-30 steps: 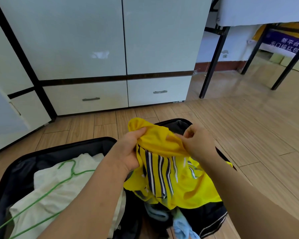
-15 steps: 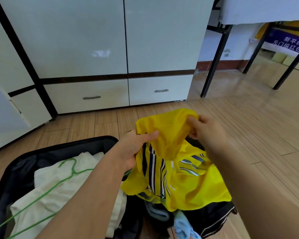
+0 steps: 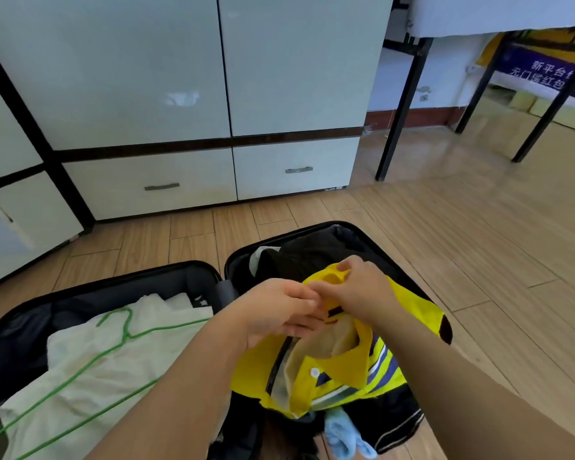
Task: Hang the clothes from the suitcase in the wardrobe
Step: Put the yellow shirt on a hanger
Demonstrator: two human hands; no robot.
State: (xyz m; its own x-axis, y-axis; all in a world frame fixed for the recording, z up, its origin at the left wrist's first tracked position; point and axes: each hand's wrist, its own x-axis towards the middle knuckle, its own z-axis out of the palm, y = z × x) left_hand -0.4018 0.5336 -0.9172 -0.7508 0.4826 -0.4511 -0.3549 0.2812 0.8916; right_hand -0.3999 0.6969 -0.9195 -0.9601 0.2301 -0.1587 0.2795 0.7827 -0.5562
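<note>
Both hands have drawn together: left hand (image 3: pixel 276 313) and right hand (image 3: pixel 362 290) pinch the shirt (image 3: pixel 346 370) at its collar over the suitcase (image 3: pixel 372 237), apparently finding the neck opening for the hanger (image 3: pixel 113 340).

Glossy wardrobe (image 3: pixel 140 71) doors, wood-look floor (image 3: pixel 478 247), soft cloth yellow shirt (image 3: pixel 346 370).

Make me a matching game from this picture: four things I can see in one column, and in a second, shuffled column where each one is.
Things:
1. yellow shirt
2. green hanger
3. light blue cloth
4. drawer handle

Places:
A. on the white garment in the suitcase's left half
B. on the wardrobe front
C. held in both hands
D. under the yellow shirt, nearest the camera

Pairs: 1-C, 2-A, 3-D, 4-B
</note>
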